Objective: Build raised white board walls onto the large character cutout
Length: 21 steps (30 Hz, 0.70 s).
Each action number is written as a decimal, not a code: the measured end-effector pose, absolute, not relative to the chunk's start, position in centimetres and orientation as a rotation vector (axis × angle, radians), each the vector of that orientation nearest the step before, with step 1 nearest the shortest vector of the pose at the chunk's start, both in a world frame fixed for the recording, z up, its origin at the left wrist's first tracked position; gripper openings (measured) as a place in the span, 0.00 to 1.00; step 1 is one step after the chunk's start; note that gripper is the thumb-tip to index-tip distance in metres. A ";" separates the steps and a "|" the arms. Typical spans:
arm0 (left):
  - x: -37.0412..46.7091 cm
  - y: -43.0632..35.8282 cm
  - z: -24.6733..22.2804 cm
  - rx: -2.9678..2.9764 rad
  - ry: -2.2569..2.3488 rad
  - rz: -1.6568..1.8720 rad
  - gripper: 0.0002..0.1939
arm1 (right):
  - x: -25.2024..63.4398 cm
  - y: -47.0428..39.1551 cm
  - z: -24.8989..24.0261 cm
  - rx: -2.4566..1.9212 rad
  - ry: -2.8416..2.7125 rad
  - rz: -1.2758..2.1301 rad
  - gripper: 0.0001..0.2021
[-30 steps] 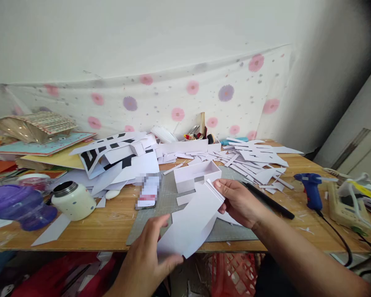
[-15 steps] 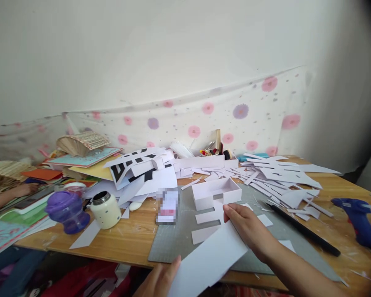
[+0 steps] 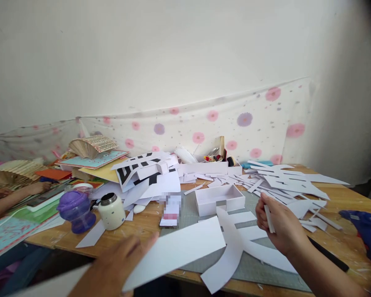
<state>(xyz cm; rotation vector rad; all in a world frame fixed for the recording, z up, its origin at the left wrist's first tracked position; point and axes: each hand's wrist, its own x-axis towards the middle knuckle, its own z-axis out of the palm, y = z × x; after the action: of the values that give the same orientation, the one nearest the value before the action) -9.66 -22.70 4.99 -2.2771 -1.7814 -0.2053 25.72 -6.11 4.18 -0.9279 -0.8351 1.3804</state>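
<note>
My left hand point(image 3: 119, 258), a little blurred, grips a long white card strip point(image 3: 179, 249) over the front edge of the table. Its fingertips lie along the strip, and the thumb is hidden. My right hand point(image 3: 280, 225) is closed on a small narrow white card piece point(image 3: 269, 218), raised above the right side of the mat. Between the hands, a white branching card cut-out point(image 3: 235, 237) rests on the grey cutting mat point(image 3: 200, 266), partly under the strip's end. Just behind it stands an open white card box point(image 3: 207, 204) with a notch in its front wall.
White offcuts point(image 3: 284, 179) heap at the back right. A black pen-like tool point(image 3: 329, 253) and a blue glue gun point(image 3: 361, 231) lie right. A phone point(image 3: 171, 212), cream flask point(image 3: 111, 212) and purple cup point(image 3: 76, 212) stand left. Another person's hand point(image 3: 38, 187) is at far left.
My right hand has left the large white card and moved right, now holding a small piece. My left hand has shifted left with the strip. The branching cut-out now shows on the mat.
</note>
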 end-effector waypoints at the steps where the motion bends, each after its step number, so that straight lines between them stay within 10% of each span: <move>1: -9.9 -22.1 7.4 -2.266 -1.713 -0.146 0.49 | 25.8 -6.2 4.0 -0.926 -0.845 1.398 0.19; 9: -5.8 -8.1 18.8 -2.305 -1.077 0.145 0.35 | 23.9 -7.8 3.1 -0.986 -1.115 1.442 0.21; 21: -4.7 8.9 14.0 -2.376 -1.409 -0.044 0.34 | 26.9 -7.4 3.6 -0.922 -0.946 1.541 0.21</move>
<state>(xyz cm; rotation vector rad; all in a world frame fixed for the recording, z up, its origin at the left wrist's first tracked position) -4.71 8.95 14.04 -2.3761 -1.4088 -0.0444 26.93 -7.39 3.62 -0.9222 -0.9458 1.5405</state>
